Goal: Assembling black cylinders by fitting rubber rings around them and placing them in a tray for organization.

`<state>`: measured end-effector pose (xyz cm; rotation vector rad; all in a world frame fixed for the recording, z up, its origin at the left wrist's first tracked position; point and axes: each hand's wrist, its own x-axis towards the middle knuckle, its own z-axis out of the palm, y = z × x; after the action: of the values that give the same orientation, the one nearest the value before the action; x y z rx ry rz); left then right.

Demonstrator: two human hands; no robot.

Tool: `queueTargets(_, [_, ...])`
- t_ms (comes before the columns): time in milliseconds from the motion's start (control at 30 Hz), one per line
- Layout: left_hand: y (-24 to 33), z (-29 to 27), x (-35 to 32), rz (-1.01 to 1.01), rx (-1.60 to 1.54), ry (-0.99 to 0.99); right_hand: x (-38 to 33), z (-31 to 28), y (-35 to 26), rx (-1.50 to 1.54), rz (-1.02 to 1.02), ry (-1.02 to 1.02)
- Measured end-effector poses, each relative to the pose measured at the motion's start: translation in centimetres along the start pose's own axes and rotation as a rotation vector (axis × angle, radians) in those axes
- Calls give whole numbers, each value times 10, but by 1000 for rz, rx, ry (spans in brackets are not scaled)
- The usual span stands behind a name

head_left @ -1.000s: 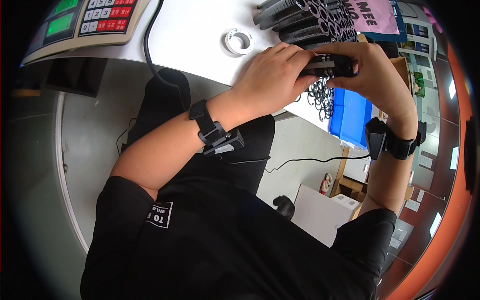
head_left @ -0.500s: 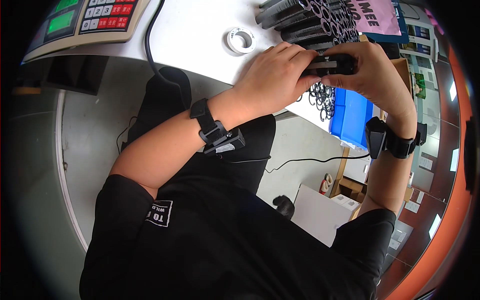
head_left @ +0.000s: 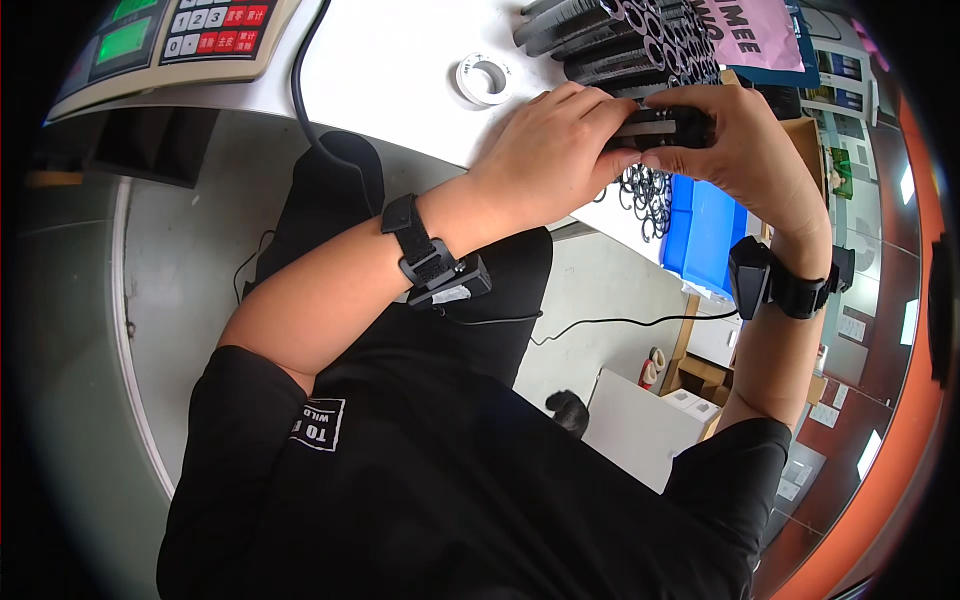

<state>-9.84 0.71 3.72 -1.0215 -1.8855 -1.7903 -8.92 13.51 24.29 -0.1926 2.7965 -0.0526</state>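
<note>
Over the table's edge, both of my hands grip a short black cylinder-like piece (head_left: 658, 128) with a pale grey band across it. My left hand (head_left: 550, 152) holds its left end, fingers curled over the top and thumb below. At the other end my right hand (head_left: 752, 145) pinches it between fingers and thumb. Just beyond the hands lies a stack of black tubes (head_left: 610, 50), their open ends turned to the right. Several black open rings (head_left: 648, 200) sit in a loose pile below the hands. The fingers hide part of the held piece.
A white ring-shaped roll (head_left: 465, 82) lies on the white table (head_left: 390, 75) left of the tubes. At far left stands a scale (head_left: 205, 60) with a keypad, a black cable (head_left: 297, 70) beside it. A blue bin (head_left: 705, 235) is by the rings; a pink package (head_left: 755, 35) lies behind.
</note>
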Motion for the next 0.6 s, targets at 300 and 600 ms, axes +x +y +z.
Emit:
queueTargets(300, [0,-2,1,-20,14,-27,5,3,10,28,-174,36])
queueTargets(600, [-2,-1,-1,-21,16,-12,9,-2,-7,-52,79,-131])
